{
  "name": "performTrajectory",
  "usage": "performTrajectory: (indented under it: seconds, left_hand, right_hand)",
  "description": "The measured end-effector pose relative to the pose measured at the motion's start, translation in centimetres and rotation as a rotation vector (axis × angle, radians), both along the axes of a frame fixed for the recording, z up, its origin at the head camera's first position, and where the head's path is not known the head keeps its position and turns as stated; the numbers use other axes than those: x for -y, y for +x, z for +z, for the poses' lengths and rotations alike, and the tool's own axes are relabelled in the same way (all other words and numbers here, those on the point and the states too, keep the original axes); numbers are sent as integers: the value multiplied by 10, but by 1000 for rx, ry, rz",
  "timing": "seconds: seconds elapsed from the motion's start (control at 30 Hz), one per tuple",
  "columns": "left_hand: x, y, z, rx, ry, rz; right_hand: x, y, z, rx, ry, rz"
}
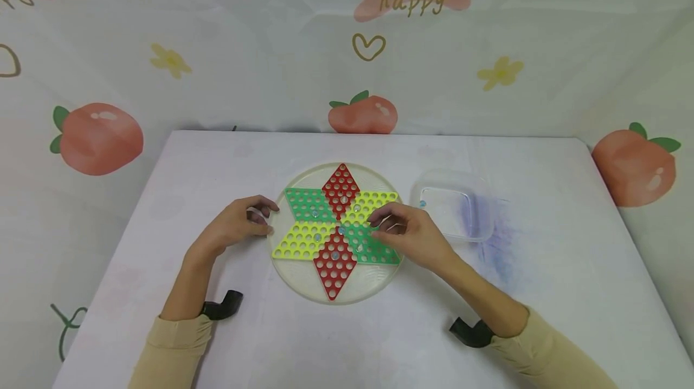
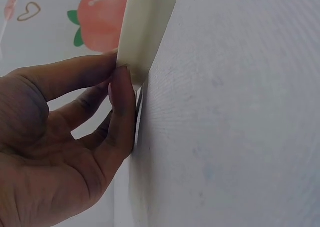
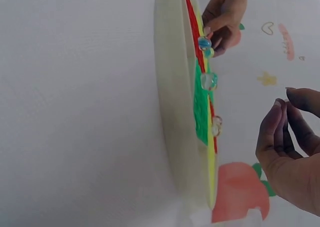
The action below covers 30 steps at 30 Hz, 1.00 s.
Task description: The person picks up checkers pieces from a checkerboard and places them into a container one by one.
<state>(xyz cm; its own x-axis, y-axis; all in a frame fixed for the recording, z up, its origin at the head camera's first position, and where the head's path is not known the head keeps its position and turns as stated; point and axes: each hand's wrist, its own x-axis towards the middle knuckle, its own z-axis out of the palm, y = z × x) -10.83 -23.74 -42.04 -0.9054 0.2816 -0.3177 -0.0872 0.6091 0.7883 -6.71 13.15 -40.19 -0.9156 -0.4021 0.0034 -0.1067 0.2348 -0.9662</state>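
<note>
From the head view, our left hand [image 1: 238, 223] pinched the rim of the round checkers board [image 1: 303, 283], seemingly to steady it on the table [image 1: 379, 341]. Our right hand [image 1: 409, 235] hovered above the star with fingers curled together; we could not tell if they held a marble. The left wrist view showed thumb and fingers [image 2: 122, 107] gripping the board's edge [image 2: 145, 32]. The right wrist view showed loosely bent fingers [image 3: 272, 132] beside clear marbles [image 3: 208, 80] seated in the red, green and yellow holes.

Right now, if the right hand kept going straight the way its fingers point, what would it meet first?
The right hand hovers over the star board, fingers pointing left across it. Going on, it would probably first meet the clear marbles near the board's centre, though its height above them is unclear; the left hand lies beyond, at the rim.
</note>
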Motion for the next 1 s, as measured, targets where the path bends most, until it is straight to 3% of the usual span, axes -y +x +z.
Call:
performTrajectory:
  seconds: [0.37, 0.87, 1.0]
  left_hand:
    - [4, -1, -3, -7, 11, -18]
    - [6, -3, -9, -23, 25, -53]
    - [7, -5, -10, -14, 23, -59]
  right_hand:
    - [14, 1, -14, -15, 59, 68]
    - [19, -6, -26, 14, 240, 122]
    - [19, -8, -26, -20, 292, 155]
